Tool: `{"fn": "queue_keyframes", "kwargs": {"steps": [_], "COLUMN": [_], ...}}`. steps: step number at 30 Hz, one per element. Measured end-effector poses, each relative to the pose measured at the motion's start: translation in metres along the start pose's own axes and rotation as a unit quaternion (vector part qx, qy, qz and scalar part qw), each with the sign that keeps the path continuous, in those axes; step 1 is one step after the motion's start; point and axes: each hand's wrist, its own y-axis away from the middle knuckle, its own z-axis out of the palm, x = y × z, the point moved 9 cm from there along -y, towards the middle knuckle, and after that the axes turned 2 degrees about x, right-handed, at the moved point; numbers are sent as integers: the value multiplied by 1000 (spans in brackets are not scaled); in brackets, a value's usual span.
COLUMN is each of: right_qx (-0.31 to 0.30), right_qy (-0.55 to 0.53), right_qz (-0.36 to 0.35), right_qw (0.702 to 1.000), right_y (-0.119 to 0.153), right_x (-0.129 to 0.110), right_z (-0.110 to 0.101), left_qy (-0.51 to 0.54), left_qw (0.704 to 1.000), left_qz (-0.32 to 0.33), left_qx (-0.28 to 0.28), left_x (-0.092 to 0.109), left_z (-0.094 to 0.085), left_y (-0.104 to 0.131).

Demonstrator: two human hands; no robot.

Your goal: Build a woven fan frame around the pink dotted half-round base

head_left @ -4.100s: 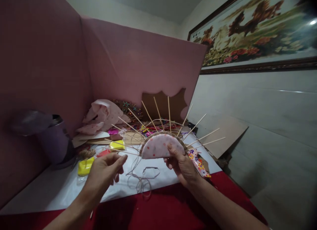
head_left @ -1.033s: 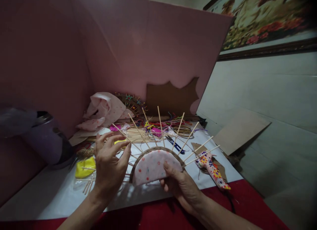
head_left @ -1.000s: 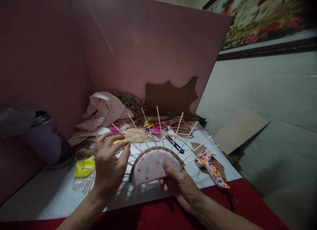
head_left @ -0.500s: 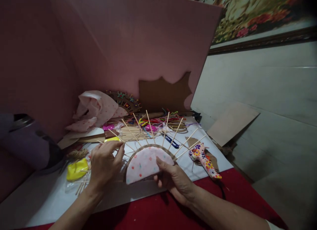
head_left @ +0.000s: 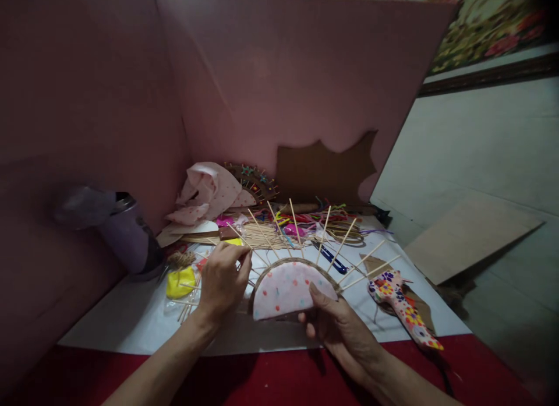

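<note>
My right hand [head_left: 338, 324] grips a half-circle craft piece [head_left: 290, 289] at its lower right, thumb on the front. Its face is pale fabric with small red and blue spots, and a brown braided band runs round the curve. Thin wooden sticks [head_left: 324, 234] fan outward from the curved edge. At the left side of the fan, my left hand [head_left: 225, 281] has its thumb and fingers pinched together at one of the sticks. The exact grip of those fingertips is partly hidden.
A purple flask [head_left: 131, 237] stands at left beside yellow clay [head_left: 180, 282] in plastic. Behind lie spotted cloth [head_left: 207, 187], loose sticks and coloured strands. A blue utility knife [head_left: 331, 258] and a flower-patterned glue gun [head_left: 399, 301] lie right. Cut cardboard [head_left: 325, 173] leans on the pink panel.
The view has turned left, so everything appears shifted rightward and more of the flask shows. Both hands keep nearly the same pose on the half-circle piece and its stick.
</note>
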Motion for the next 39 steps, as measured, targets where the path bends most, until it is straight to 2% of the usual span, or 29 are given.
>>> {"fn": "queue_keyframes", "kwargs": {"steps": [8, 13, 15, 18, 21, 23, 24, 25, 27, 29, 31, 33, 36, 39], "right_qx": [41, 41, 24, -21, -7, 50, 100, 159, 259, 290, 288, 298, 302, 293], "right_qy": [-46, 23, 69, 158, 265, 358, 407, 456, 563, 657, 725, 761, 778, 787], "right_qz": [33, 83, 119, 110, -10, -132, -193, -246, -309, -308, -264, -210, -147, -124], "right_qw": [998, 995, 990, 981, 964, 923, 887, 840, 722, 624, 568, 536, 531, 529], "right_y": [0, 3, 8, 23, 39, 51, 59, 68, 83, 85, 78, 72, 64, 59], "right_x": [1, 5, 5, -15, -65, -108, -130, -150, -177, -183, -175, -165, -149, -139], "right_z": [-5, -10, -11, -10, -20, -35, -46, -58, -78, -92, -106, -118, -126, -124], "left_qy": [-47, -99, -109, -110, -103, -101, -102, -104, -107, -109, -114, -120, -113, -112], "left_qw": [998, 993, 992, 991, 991, 990, 989, 988, 986, 983, 980, 978, 977, 978], "left_qz": [45, 58, 61, 71, 86, 100, 107, 115, 131, 146, 159, 167, 177, 171], "left_qx": [10, -20, -26, -29, -18, -8, -5, -3, 0, 7, 16, 23, 25, 29], "left_x": [4, -2, -4, -6, -5, -4, -3, -3, -2, -1, 0, 0, 0, 0], "left_z": [-4, 8, 12, 14, 13, 12, 12, 12, 12, 12, 11, 10, 10, 10], "left_y": [-3, -1, -1, 0, -1, -2, -2, -2, -3, -3, -3, -4, -4, -4]}}
